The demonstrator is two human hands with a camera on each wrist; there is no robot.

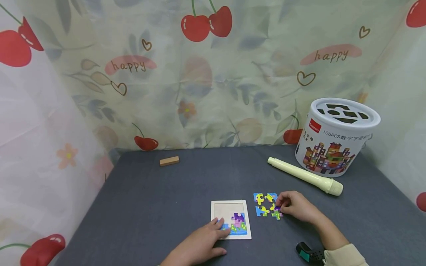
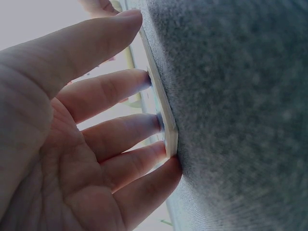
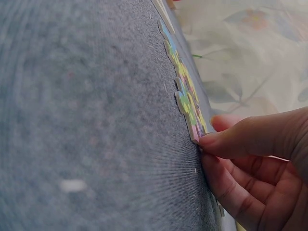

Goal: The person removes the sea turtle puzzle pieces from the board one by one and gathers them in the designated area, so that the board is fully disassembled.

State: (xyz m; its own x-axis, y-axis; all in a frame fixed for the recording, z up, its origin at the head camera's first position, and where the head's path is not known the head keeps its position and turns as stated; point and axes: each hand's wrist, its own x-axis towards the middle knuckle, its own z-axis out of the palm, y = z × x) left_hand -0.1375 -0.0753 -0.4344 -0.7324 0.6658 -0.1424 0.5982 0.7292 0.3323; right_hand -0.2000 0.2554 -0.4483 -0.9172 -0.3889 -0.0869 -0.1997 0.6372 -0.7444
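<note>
Puzzle pieces (image 1: 259,198) lie on the dark cloth (image 1: 149,207), just right of a pale frame (image 1: 229,208).
The right hand (image 1: 299,207) pinches the edge of a green-and-purple piece (image 1: 276,214) between thumb and forefinger; the left hand (image 1: 207,240), fingers spread, rests its fingertips on the frame's lower left, beside purple and blue-green pieces (image 1: 237,228) set inside. Beyond lie a pale yellow microphone (image 1: 304,175) and a white bucket (image 1: 332,135).

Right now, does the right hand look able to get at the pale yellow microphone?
Probably yes: the right hand would first have to leave the puzzle piece it touches, but the microphone lies just beyond it, with nothing visible in between.
</note>
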